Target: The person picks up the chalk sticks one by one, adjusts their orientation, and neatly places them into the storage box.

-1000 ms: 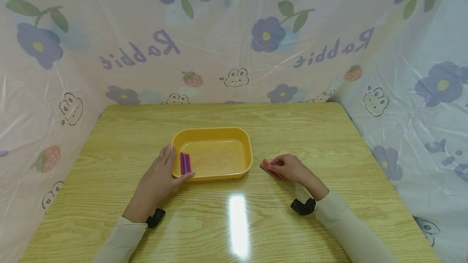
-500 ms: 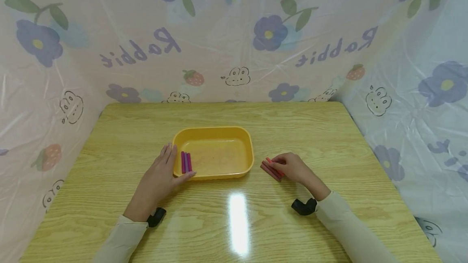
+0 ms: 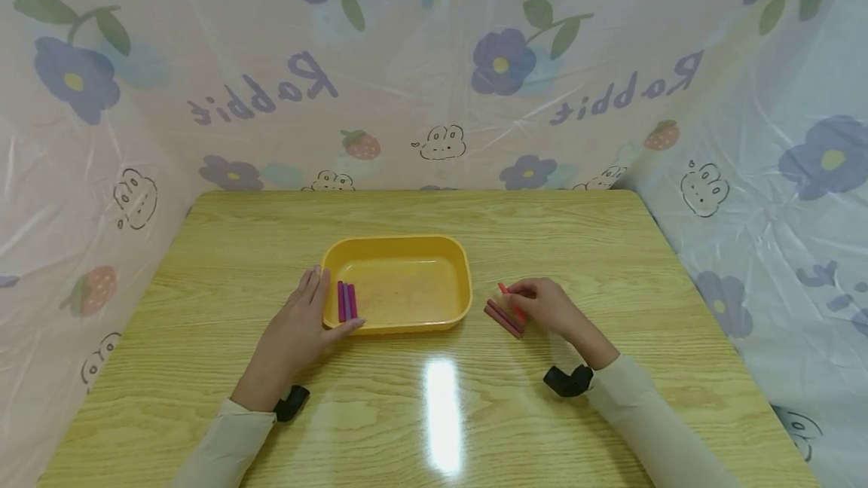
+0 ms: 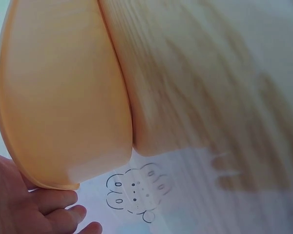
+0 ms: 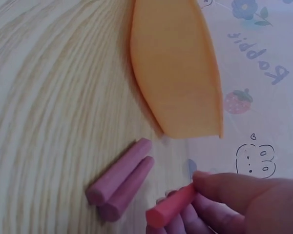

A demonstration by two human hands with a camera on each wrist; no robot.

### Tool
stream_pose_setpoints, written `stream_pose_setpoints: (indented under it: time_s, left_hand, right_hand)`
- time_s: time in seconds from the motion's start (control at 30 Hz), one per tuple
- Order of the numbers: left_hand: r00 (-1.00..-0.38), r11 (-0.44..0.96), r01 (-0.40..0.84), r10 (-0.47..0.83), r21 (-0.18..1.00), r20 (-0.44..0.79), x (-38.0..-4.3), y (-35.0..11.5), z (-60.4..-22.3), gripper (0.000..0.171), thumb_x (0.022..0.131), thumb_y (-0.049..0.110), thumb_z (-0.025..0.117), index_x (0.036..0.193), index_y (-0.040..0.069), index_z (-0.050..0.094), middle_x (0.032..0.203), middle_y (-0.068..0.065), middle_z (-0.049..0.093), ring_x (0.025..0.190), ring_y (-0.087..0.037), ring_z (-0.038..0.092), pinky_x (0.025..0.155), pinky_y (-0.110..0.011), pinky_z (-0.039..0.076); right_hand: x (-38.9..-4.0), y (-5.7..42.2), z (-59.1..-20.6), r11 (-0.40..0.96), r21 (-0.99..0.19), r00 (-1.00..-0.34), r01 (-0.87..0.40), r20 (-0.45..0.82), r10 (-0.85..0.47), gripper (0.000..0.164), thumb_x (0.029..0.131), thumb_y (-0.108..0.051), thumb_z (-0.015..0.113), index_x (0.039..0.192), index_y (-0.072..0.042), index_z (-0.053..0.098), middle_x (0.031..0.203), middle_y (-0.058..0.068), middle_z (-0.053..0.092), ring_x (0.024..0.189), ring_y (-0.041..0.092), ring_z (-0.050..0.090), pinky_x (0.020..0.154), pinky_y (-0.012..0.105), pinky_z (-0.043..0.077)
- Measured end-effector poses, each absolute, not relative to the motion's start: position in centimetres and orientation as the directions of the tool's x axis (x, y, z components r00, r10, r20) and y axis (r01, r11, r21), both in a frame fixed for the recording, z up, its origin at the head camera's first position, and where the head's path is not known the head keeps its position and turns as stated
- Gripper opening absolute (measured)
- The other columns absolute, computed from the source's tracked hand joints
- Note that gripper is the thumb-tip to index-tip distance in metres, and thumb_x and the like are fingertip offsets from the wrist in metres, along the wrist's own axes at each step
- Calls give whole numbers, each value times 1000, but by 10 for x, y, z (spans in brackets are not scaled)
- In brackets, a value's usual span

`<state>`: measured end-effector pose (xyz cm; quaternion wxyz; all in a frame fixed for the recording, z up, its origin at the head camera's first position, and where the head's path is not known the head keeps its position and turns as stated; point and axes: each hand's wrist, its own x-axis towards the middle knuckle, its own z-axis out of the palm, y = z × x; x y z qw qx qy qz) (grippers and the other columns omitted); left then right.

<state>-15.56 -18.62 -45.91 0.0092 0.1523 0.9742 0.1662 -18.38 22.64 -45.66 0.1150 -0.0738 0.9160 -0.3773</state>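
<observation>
A yellow plastic tray (image 3: 434, 324) sits mid-table, with several purple crayons (image 3: 346, 301) side by side at its left end. My left hand (image 3: 289, 339) spans the tray's near-left corner, fingers resting along the left side and thumb on the front rim. In the left wrist view, its fingers (image 4: 58, 217) lie against the tray's rim. To the right of the tray, my right hand (image 3: 548, 307) pinches a red crayon (image 5: 171, 207) between thumb and fingers. Two dull mauve crayons (image 5: 122, 175) lie together on the table beside that hand.
The wood-grain table (image 3: 380, 428) reaches back to a patterned curtain (image 3: 407, 66), which also hangs at both sides. Black wrist mounts (image 3: 568, 381) sit at the cuffs. A bright light reflection crosses the near tabletop.
My right hand has drawn the red crayon slightly away from the two mauve ones, turning it more upright and leaving that pair uncovered on the table. The left hand stays on the tray.
</observation>
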Motion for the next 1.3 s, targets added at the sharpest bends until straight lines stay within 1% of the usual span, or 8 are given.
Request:
stream_pose_setpoints:
  time_s: [0.2,0.37,0.5,0.77,0.97,1.13,1.3]
  left_hand:
    - [-953,895,293,301,335,29,-157,-184,-460,110,77,78,40,148,-1,11,152,-22,10,140,-34,8,107,-53,21]
    - [-953,897,296,301,329,36,-158,-184,-461,110,77,79,39,148,0,11,152,-22,10,140,-33,8,107,-52,21]
    - [-954,899,294,297,325,40,-158,-184,-462,110,77,78,40,148,0,11,152,-21,10,140,-32,7,107,-52,20]
    - [-954,899,292,299,328,28,-157,-184,-461,110,77,78,39,148,0,9,152,-21,9,140,-33,6,107,-53,20]
    - [-953,898,294,300,327,31,-157,-183,-460,110,77,78,40,148,0,10,152,-22,9,140,-33,7,107,-53,20]
    - [-952,898,298,303,325,36,-156,-183,-459,110,77,79,39,148,-1,11,152,-22,10,140,-34,8,107,-53,21]
    - [-952,899,299,305,319,33,-156,-184,-459,110,77,79,38,148,-1,10,152,-22,10,140,-34,7,106,-54,21]
  right_hand:
    - [-185,230,-453,602,-796,-957,59,-216,-192,32,91,-26,60,110,0,65,94,11,67,80,19,63,71,33,53]
    - [-185,232,-449,523,-844,-952,113,-244,-187,37,93,-24,59,115,5,61,101,20,65,81,23,66,75,36,54]
    - [-186,234,-449,493,-861,-950,129,-249,-187,37,93,-23,58,116,7,60,103,21,65,83,25,66,78,39,53]
    - [-188,235,-452,442,-886,-946,139,-250,-204,38,94,-22,57,116,9,59,103,23,64,85,27,66,79,41,53]
    - [-187,234,-451,395,-908,-946,142,-242,-217,38,94,-20,56,116,11,58,105,25,63,91,34,65,79,39,53]
    - [-187,234,-451,358,-923,-947,144,-234,-222,39,94,-21,56,116,12,57,108,26,61,94,36,63,79,36,53]
    - [-187,235,-448,327,-932,-947,154,-234,-220,41,95,-22,56,118,13,55,110,28,60,94,36,63,83,41,52]
